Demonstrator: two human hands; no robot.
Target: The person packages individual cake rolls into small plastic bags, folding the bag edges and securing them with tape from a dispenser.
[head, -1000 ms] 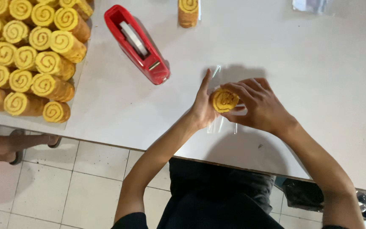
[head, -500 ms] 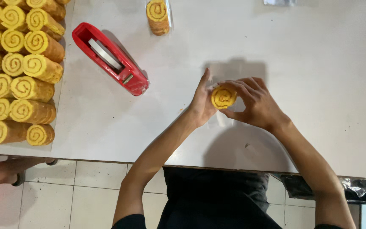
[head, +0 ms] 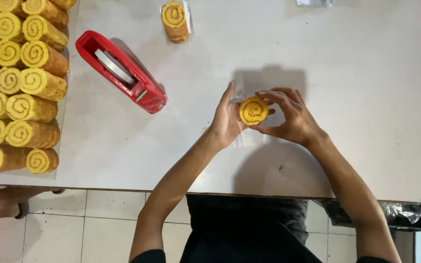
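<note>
White tabletop (head: 347, 160) is spreading under both hands, tiled floor showing at its near edge. Nearest, the left hand (head: 226, 119) and right hand (head: 291, 117) are closing together on 1 yellow spiral roll slice (head: 254, 110), fingers curling around it over clear wrap (head: 249, 139). Further left of the left hand, a red tape dispenser (head: 123, 73) is lying; beyond it, stacked rolls (head: 18, 87); farthest, 1 wrapped roll (head: 175, 22)
</note>
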